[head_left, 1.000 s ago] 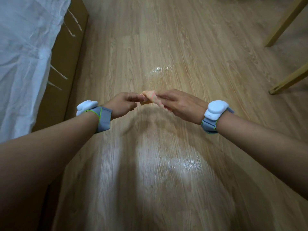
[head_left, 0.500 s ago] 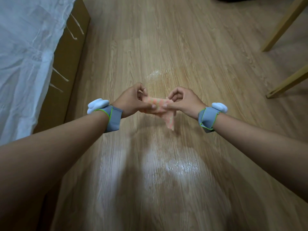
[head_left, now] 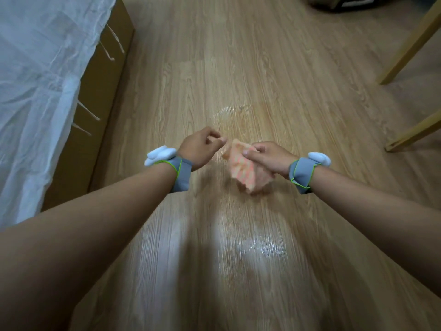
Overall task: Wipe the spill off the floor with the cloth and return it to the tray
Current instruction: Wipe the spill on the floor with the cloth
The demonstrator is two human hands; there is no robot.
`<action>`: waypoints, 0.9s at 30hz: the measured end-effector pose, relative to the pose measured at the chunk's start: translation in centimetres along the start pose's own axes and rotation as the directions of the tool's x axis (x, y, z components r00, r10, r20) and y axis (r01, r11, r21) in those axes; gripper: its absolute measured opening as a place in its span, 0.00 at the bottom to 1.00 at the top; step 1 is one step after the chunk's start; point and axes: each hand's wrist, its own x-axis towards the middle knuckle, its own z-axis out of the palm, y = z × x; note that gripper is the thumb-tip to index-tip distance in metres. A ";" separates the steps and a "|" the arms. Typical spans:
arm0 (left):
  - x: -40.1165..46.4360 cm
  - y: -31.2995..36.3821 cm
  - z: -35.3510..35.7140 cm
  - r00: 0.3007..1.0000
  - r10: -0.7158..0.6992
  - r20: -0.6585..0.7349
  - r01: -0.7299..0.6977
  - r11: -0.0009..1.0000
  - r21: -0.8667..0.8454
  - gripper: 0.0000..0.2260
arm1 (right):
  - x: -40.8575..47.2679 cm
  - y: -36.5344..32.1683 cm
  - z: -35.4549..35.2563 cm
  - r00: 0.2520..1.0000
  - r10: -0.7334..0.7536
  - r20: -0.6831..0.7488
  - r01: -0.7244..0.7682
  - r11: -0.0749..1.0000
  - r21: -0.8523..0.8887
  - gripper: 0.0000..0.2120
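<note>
An orange-and-pink patterned cloth hangs above the wooden floor, pinched at its top by my right hand. My left hand is just left of the cloth, apart from it, fingers loosely curled and holding nothing. A small wet spill glistens on the floor beyond the hands. A larger wet patch shines on the floor nearer to me, between my forearms. No tray is in view.
A bed draped in white fabric with a brown wooden frame runs along the left. Wooden furniture legs stand at the right. A dark object lies at the top edge.
Both hands held the cloth stretched between them. Now my left hand has let go and the cloth hangs, blurred, from my right hand alone.
</note>
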 end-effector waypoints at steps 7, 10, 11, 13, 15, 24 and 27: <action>2.1 -8.0 3.8 0.983 -0.184 -0.020 0.160 0.786 0.597 0.29 | 5.6 2.1 -6.8 0.676 -0.098 -0.730 -0.217 0.920 -0.325 0.07; 2.2 -9.3 5.5 0.951 -0.309 -0.010 0.263 0.792 0.551 0.34 | 8.2 2.2 -7.2 0.834 -0.222 -0.505 -0.154 0.785 -0.600 0.12; 2.5 -9.5 5.8 0.942 -0.334 -0.015 0.292 0.798 0.527 0.35 | 8.9 2.8 -6.3 0.893 -0.215 -0.394 -0.135 0.708 -0.693 0.14; 2.4 -9.5 6.2 0.942 -0.334 -0.025 0.297 0.800 0.522 0.36 | 9.0 3.7 -3.9 0.938 -0.185 -0.294 -0.133 0.590 -0.796 0.21; 1.9 -9.5 6.5 0.946 -0.318 -0.063 0.302 0.793 0.528 0.35 | 8.9 4.1 -2.1 0.914 -0.215 -0.345 -0.157 0.597 -0.787 0.25; 2.1 -11.3 8.5 0.948 -0.237 -0.212 0.316 0.780 0.540 0.34 | 15.2 6.2 0.8 0.943 -0.012 -0.334 -0.233 0.693 -0.682 0.31; 2.2 -11.5 8.9 0.945 -0.217 -0.245 0.319 0.776 0.545 0.35 | 19.2 4.6 0.6 0.953 -0.001 -0.303 -0.214 0.706 -0.675 0.33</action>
